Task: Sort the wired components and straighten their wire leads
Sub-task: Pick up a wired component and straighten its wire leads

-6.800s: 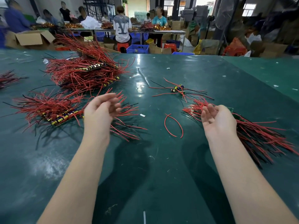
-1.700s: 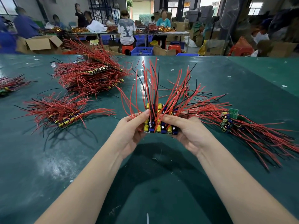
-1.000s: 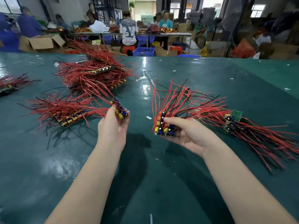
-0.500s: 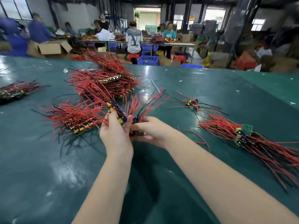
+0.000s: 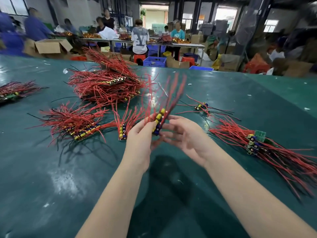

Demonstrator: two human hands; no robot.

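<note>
Green tabletop (image 5: 223,93) fills a busy workshop, with people seated at benches behind it. At its middle the left hand (image 5: 139,134) pinches a strip (image 5: 158,122) of yellow and blue components, its red leads (image 5: 164,93) fanning up and blurred. Just beside it the right hand (image 5: 184,137) hovers with fingers spread and relaxed, holding nothing. Another strip (image 5: 122,132) lies just left of the left hand. Wired piles lie toward the left edge (image 5: 75,124), the far edge (image 5: 106,86) and the right edge (image 5: 267,152).
</note>
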